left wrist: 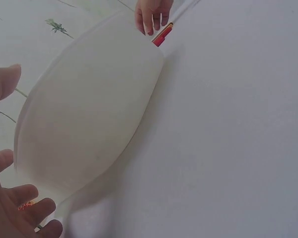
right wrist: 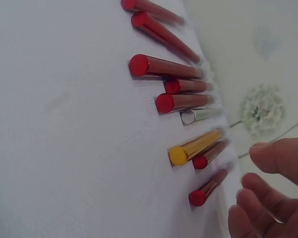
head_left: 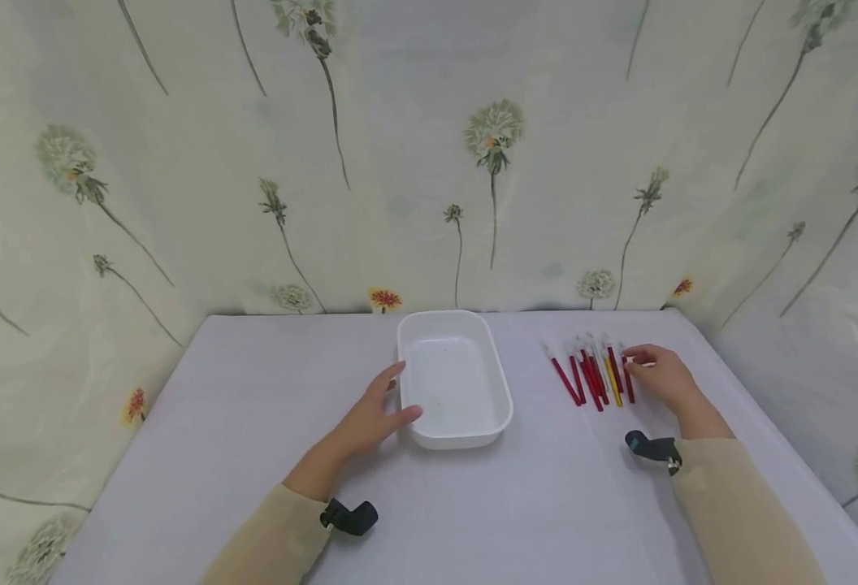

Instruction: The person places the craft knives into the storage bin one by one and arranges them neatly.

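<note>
A white rectangular tray stands on the table. My left hand is at its left side, fingers spread, the thumb over the rim; in the left wrist view, this hand is beside the tray wall. Slim pen-like sticks with pale, clear-looking tips lie in a loose row to the right. Several are red, one is yellow and one silvery. My right hand hovers at the row's right end, nearest a dark red stick. Its thumb and loosely bent fingers hold nothing.
A white cloth covers the table. Behind it and along both sides hangs a pale curtain printed with dandelions. A black wrist camera sits on the left wrist, another black camera on the right.
</note>
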`<state>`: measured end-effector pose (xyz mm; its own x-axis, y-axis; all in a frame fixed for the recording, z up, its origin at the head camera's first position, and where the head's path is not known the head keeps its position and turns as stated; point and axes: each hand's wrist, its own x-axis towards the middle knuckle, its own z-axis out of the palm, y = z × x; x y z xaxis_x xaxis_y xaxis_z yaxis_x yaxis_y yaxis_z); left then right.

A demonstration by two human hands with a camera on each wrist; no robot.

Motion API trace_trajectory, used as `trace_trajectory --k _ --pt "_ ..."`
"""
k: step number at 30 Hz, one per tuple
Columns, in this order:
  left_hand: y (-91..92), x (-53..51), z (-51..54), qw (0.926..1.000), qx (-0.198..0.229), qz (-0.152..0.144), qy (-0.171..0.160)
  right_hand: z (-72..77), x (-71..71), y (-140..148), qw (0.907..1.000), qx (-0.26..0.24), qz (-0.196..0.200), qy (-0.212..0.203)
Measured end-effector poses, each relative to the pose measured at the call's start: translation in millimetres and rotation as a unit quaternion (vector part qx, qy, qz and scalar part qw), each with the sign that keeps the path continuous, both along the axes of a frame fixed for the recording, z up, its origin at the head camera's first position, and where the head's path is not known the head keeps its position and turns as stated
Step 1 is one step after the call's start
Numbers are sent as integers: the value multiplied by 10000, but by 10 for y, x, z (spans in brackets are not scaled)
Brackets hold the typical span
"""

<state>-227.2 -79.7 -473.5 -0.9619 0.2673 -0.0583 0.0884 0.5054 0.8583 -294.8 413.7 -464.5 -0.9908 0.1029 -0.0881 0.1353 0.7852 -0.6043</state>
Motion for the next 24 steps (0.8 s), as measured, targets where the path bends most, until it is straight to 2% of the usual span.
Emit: trace_trajectory --k 7,15,24 --pt "36 -7 -42 9990 425 -115 -120 -37 -48 18 9984 -209 -56 -532" --pt "30 -10 -84 9962 823 -181 -235 -109 -76 67 9974 -404 -91 -589" --pt "11 6 -86 9960 816 -213 -282 -123 -108 102 9967 -348 -129 -721"
